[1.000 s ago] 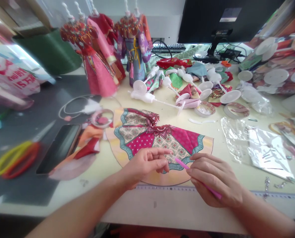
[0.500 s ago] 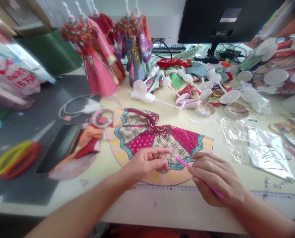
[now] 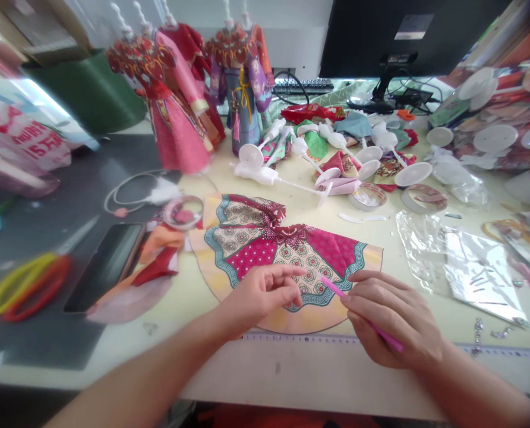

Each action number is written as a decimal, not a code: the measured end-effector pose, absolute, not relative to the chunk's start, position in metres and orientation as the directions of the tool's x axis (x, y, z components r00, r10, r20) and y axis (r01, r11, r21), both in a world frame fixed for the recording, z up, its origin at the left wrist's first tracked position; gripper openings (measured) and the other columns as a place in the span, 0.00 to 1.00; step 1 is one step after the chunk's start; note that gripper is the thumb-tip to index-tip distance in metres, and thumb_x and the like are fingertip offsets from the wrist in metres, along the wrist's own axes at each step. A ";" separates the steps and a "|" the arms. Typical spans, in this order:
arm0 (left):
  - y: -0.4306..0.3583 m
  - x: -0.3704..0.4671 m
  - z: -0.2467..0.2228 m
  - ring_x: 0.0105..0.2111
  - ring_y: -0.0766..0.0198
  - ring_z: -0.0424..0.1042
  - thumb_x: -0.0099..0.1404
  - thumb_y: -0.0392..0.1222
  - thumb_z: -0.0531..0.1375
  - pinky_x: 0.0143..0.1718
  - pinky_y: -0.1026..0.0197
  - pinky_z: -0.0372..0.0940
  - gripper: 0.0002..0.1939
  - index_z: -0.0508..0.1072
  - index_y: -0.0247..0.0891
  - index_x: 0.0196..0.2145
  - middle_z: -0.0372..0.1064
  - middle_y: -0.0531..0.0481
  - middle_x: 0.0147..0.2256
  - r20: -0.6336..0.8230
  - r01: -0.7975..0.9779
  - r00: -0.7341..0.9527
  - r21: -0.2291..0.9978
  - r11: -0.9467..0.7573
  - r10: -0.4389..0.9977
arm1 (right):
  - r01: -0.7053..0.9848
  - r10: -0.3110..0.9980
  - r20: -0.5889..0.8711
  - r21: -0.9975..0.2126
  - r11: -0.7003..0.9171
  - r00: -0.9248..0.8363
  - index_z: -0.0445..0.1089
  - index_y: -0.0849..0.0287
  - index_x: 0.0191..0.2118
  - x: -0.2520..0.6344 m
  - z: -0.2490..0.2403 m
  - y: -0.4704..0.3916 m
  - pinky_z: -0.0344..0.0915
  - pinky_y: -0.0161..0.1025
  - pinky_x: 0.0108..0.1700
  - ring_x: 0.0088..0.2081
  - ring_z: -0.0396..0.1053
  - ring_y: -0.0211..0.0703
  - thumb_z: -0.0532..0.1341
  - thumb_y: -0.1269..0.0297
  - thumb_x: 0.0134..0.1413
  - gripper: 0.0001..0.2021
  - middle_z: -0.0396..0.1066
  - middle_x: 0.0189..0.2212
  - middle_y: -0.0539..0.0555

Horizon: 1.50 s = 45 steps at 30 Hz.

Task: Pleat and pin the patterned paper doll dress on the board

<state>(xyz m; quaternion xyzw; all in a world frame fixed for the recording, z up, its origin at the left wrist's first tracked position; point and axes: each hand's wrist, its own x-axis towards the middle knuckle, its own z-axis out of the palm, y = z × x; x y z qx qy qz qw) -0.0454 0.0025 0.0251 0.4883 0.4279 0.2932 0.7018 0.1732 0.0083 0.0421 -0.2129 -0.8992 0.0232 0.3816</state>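
A doll-sized skirt [image 3: 315, 260] lies spread in a fan on the table, with magenta and cream floral panels, a teal patterned border and a pale orange hem. Over its lower middle hovers my left hand [image 3: 265, 291], index finger stretched out to the right and the other fingers loosely bent. Nothing that I can make out is in it. My right hand [image 3: 392, 318] grips a slim pink pen [image 3: 334, 286] between thumb and fingers at the skirt's right side. The pen's tip points up and left, a short gap from my left index fingertip.
A ruler [image 3: 300, 338] runs along the front. To the left are a phone [image 3: 107, 267], fabric scraps and scissors [image 3: 35, 285]. Dressed doll forms [image 3: 176, 131], white stands and tape rolls [image 3: 424, 198] fill the back. Clear plastic bags [image 3: 483, 273] and small chains [image 3: 478, 337] lie right.
My right hand and the pink pen have shifted slightly right and up, so the pen tip is a little farther from my left fingertip. My left hand has hardly moved.
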 end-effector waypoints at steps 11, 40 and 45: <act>-0.009 -0.036 0.013 0.44 0.57 0.64 0.62 0.33 0.52 0.47 0.51 0.57 0.06 0.69 0.34 0.31 0.71 0.47 0.42 0.324 0.486 0.649 0.519 -0.703 0.688 | 0.292 0.334 0.524 -0.165 0.942 -0.784 0.63 0.62 0.30 0.167 0.038 0.007 0.64 0.39 0.30 0.21 0.56 0.37 0.53 0.81 0.45 0.08 0.60 0.18 0.50; -0.009 -0.034 0.012 0.42 0.56 0.65 0.63 0.32 0.50 0.47 0.50 0.58 0.09 0.69 0.32 0.34 0.70 0.43 0.39 0.302 0.479 0.716 0.443 -0.758 0.629 | 0.301 0.341 0.419 -0.161 0.940 -0.842 0.62 0.60 0.27 0.170 0.034 0.008 0.62 0.40 0.34 0.22 0.53 0.37 0.49 0.80 0.48 0.10 0.58 0.19 0.49; -0.005 -0.033 0.010 0.45 0.56 0.65 0.62 0.32 0.50 0.49 0.51 0.57 0.08 0.69 0.32 0.31 0.70 0.43 0.42 0.301 0.490 0.709 0.440 -0.752 0.638 | 0.300 0.342 0.429 -0.164 0.940 -0.836 0.62 0.60 0.27 0.172 0.034 0.007 0.62 0.41 0.33 0.22 0.53 0.37 0.49 0.81 0.47 0.10 0.57 0.18 0.49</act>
